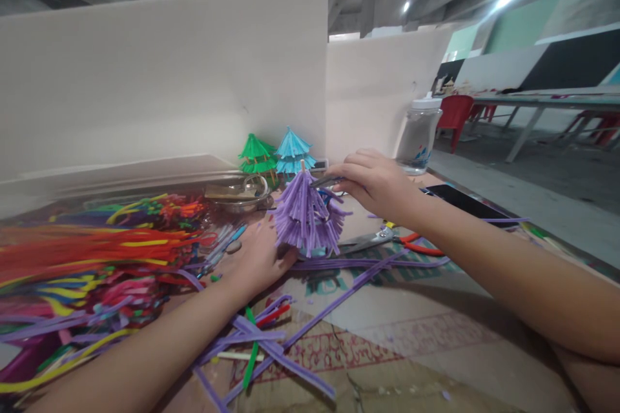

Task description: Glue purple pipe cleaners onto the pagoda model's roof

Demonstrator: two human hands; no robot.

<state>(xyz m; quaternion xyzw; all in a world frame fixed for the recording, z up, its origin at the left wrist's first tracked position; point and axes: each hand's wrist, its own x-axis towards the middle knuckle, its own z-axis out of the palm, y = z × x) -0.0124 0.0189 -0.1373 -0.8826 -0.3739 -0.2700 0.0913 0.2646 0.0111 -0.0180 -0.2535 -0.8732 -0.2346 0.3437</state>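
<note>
1. Head view: a heap of coloured pipe cleaners (pixel 92 258) lay at far left on the table (pixel 436 335).
2. Left hand (pixel 259 258) was closed around the base of the purple pipe-cleaner tree (pixel 307 216), holding it upright.
3. Green tree (pixel 256 156) and blue tree (pixel 293 151) stood just behind it.
4. Right hand (pixel 375 182) pinched a metal tool (pixel 325 181) against the purple tree's top.
5. Pliers (pixel 387 240) lay beneath the right wrist.

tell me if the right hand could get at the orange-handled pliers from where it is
Probably yes. The orange-handled pliers lie bare on the table just below the right hand, nothing covering them; but that hand is already pinching a small tool at the purple tree.
</note>
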